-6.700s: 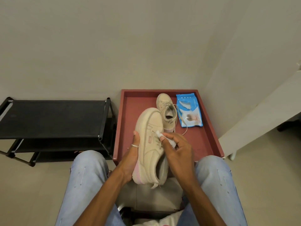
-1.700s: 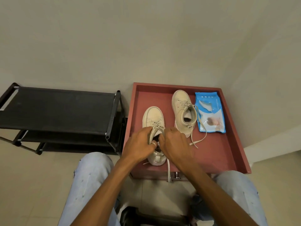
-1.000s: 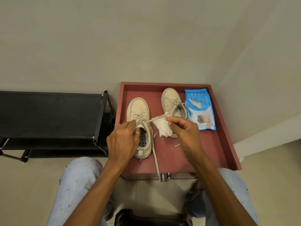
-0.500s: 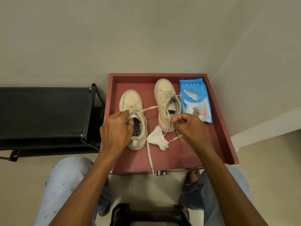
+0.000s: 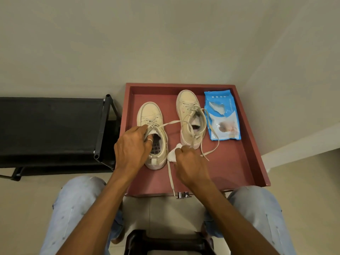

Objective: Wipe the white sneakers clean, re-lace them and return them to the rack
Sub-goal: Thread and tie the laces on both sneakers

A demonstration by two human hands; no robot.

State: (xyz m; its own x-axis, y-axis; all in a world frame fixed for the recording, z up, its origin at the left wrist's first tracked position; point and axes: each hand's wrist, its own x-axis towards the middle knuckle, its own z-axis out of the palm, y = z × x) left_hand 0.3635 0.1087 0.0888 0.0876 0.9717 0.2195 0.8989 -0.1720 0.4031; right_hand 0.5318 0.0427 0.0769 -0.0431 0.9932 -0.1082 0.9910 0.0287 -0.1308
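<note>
One head-worn wide-angle view.
It looked forward and down, close above the red tray (image 5: 230,172).

Found no legible text, brand, number or sign anywhere. Noted only print on the blue wipes packet (image 5: 222,115), in the far right corner of the red tray (image 5: 235,168): a row of small white marks along its far edge and a pale picture nearer, all too small and blurred for reading.

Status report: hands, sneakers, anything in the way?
Left hand holds left sneaker at tongue. Right hand pinches its lace. Crumpled wipe lies on tray beside right hand.
</note>
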